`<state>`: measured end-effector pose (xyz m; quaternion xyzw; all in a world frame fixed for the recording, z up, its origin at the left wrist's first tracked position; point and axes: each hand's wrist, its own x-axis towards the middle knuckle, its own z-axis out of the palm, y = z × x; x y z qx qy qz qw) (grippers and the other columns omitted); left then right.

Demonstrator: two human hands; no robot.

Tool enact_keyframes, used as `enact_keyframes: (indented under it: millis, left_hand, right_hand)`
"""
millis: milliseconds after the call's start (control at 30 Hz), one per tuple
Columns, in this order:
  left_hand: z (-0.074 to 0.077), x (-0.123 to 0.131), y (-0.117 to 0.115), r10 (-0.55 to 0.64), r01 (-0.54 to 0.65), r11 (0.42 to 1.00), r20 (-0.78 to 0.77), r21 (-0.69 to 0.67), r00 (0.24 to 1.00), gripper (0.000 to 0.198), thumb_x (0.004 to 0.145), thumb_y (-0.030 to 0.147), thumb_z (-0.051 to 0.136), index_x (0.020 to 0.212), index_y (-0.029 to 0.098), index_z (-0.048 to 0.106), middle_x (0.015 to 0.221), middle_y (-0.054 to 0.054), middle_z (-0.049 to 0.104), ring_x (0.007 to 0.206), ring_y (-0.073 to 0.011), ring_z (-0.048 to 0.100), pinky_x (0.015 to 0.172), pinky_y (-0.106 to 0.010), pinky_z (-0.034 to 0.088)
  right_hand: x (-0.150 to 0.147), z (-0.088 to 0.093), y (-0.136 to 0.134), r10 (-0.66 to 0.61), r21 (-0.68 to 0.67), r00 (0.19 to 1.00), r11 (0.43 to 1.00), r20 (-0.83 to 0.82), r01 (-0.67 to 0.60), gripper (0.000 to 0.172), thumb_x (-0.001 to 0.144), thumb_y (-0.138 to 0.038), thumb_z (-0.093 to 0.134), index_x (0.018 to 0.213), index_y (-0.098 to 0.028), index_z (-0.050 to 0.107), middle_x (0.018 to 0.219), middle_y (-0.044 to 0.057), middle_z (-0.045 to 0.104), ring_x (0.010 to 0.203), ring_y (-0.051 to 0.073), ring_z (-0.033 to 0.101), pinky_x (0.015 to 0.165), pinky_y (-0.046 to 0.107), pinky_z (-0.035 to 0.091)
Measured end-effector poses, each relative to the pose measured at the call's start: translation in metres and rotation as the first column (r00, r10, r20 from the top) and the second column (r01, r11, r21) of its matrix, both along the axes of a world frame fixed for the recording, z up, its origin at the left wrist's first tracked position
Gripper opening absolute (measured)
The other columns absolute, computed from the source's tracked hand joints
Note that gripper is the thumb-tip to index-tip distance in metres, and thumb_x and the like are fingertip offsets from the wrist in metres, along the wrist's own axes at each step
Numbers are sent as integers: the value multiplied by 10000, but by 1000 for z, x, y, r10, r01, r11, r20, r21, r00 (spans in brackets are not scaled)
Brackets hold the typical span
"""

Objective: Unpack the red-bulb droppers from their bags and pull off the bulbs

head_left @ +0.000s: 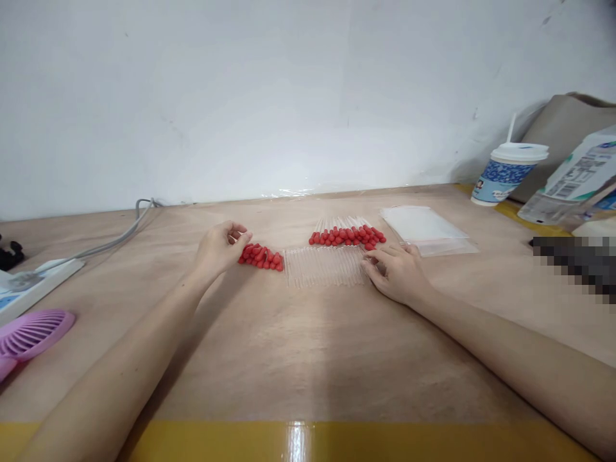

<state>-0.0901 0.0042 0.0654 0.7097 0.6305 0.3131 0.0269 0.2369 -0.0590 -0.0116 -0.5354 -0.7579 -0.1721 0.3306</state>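
Note:
My left hand (224, 245) is at the left end of a small pile of red knobs (262, 258), its fingers curled and the thumb close to them. Anything pinched there is too small to make out. Side by side, several thin clear plastic tubes (325, 266) lie in a row right of the pile. At that row's right end, my right hand (397, 273) has its fingers bent in and touching the end; what they grip is hidden. Behind the row lie several pale thin sticks with red heads (347, 236), heads toward me.
Clear plastic bags (426, 228) lie flat behind my right hand. Farther right stand a lidded paper cup (505, 176) with a straw and a plastic package (575, 176). A pink fan (36, 333) and a white power strip (43, 289) with a grey cable (113, 240) are left.

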Motion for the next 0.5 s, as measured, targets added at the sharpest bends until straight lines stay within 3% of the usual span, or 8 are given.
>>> enact_keyframes:
  millis: [200,300,500]
  left_hand:
    - [-7,44,-11,-224,236,971,-188,45,956,223,775,370,510,853,188,613,847,-34,619,725,-172,564,651,-282,423]
    - [-13,70,-1,-317,339,941,-320,14,893,230,778,372,522,848,175,616,855,-58,602,778,-201,563,683,-310,425]
    - [-18,106,30,-364,366,927,-421,-79,831,245,761,396,554,824,170,627,850,-79,605,843,-227,552,732,-330,418]
  right_hand:
    - [-1,1,-1,5,-19,999,1000,35,-4,272,818,-406,497,779,-179,642,766,35,669,768,182,571,744,331,256]
    - [1,0,0,6,-8,1000,1000,26,-6,260,821,-401,503,802,-188,650,804,31,672,781,184,572,743,332,258]
    - [7,0,4,-37,59,993,997,-114,44,236,823,-373,509,760,-194,649,788,22,678,767,181,569,723,324,271]
